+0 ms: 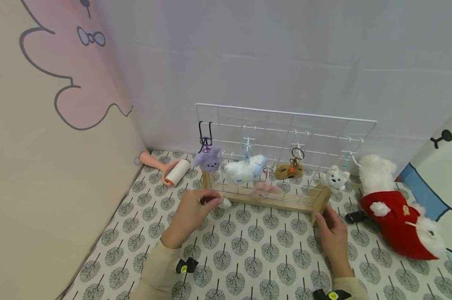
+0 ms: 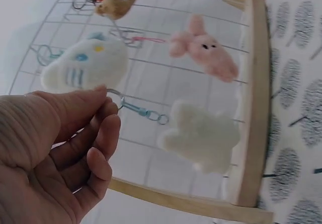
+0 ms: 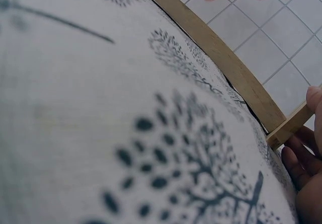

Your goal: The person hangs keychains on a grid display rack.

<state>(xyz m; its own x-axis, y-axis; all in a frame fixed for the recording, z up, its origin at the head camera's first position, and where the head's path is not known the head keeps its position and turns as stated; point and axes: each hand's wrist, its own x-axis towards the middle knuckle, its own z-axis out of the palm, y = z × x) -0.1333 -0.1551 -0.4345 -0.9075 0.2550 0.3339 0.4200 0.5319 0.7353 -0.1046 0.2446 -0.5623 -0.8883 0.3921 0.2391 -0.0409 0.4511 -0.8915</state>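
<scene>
My left hand (image 1: 193, 212) is in front of the rack's left end, pinching the metal ring of a white plush keychain (image 2: 201, 136) between thumb and fingers. From that ring a light-blue clasp (image 2: 136, 109) leads to the plush, and in the head view the hand covers most of it. With thumb and fingers, my right hand (image 1: 332, 235) grips the right wooden foot (image 3: 289, 126) of the white wire grid rack (image 1: 285, 111). On the grid hang a purple plush (image 1: 209, 160), a white-and-blue plush (image 1: 244, 168), a brown plush (image 1: 282, 171), a pink plush (image 1: 265, 189) and a small white plush (image 1: 336, 178).
An orange-handled lint roller (image 1: 177, 172) lies left of the rack. To the right are a black object (image 1: 356, 216) and a large white plush in a red outfit (image 1: 392, 216). Curtain walls (image 1: 226, 62) stand behind and at the sides of the tree-patterned cloth (image 1: 255, 250).
</scene>
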